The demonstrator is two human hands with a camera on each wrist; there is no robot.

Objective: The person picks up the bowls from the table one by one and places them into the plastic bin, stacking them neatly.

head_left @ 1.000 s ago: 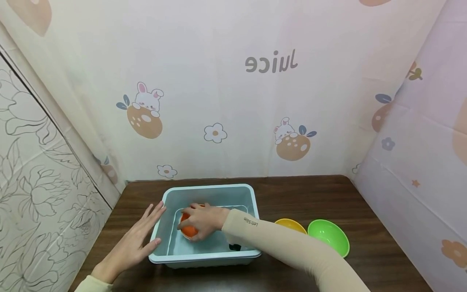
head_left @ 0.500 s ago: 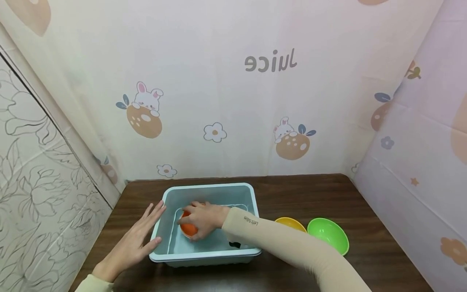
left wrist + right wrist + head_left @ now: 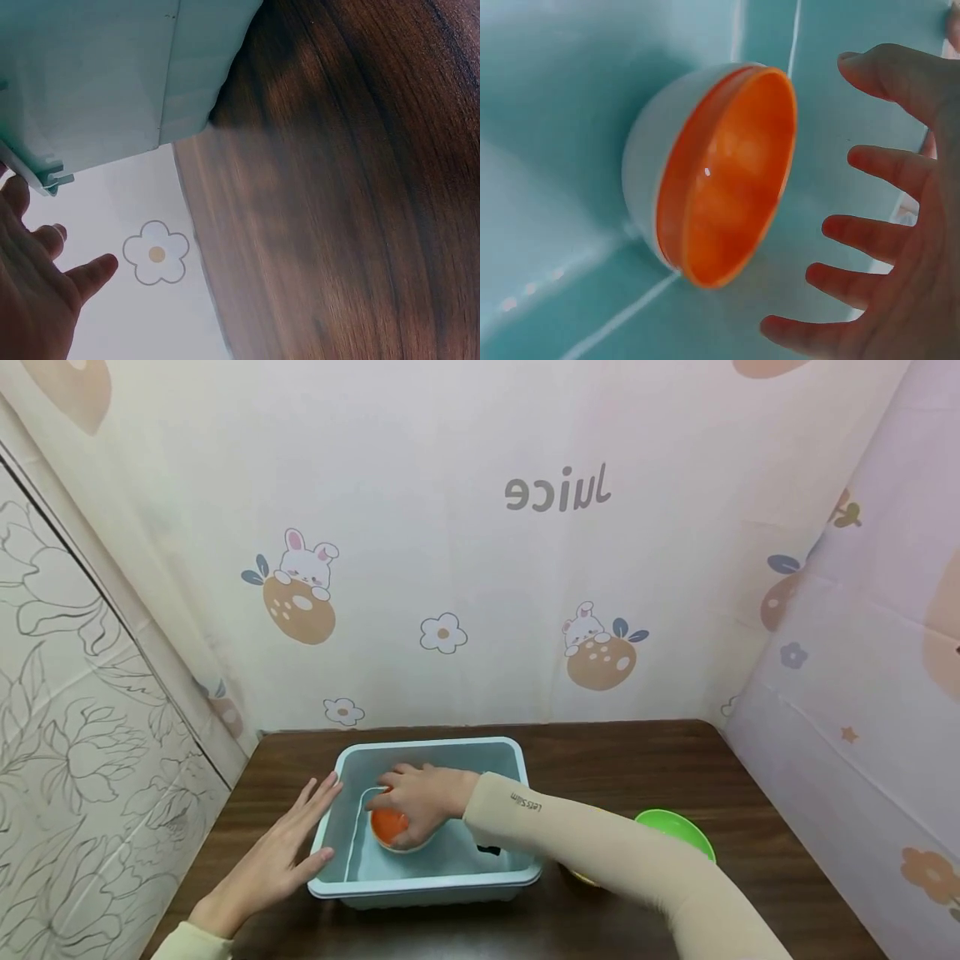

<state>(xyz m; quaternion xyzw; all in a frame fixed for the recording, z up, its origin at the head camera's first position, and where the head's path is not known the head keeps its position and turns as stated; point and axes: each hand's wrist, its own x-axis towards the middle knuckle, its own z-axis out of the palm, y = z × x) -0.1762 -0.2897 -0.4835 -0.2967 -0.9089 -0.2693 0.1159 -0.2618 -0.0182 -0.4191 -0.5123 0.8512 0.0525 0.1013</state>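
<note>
A pale blue plastic tub (image 3: 420,885) stands on the table. Inside it, toward the left, sits an orange bowl (image 3: 739,172) nested in a white bowl (image 3: 643,161); the head view shows them partly covered by my right hand (image 3: 422,800). In the right wrist view the fingers of that hand are spread, with a gap between them and the bowl's rim. My left hand (image 3: 273,852) rests against the tub's left rim, its fingers extended. The left wrist view catches its fingers at the rim beside the tub's outer wall (image 3: 90,90).
Right of the tub lies a green bowl (image 3: 678,828), partly behind my right sleeve (image 3: 600,843). Only a sliver of a yellow bowl (image 3: 585,878) shows under that forearm. A printed curtain (image 3: 480,568) hangs behind the dark wooden table (image 3: 622,756).
My right hand has let go of the orange bowl and risen off it, shifting slightly right. Its sleeve now covers most of the yellow bowl. The left hand stays at the rim.
</note>
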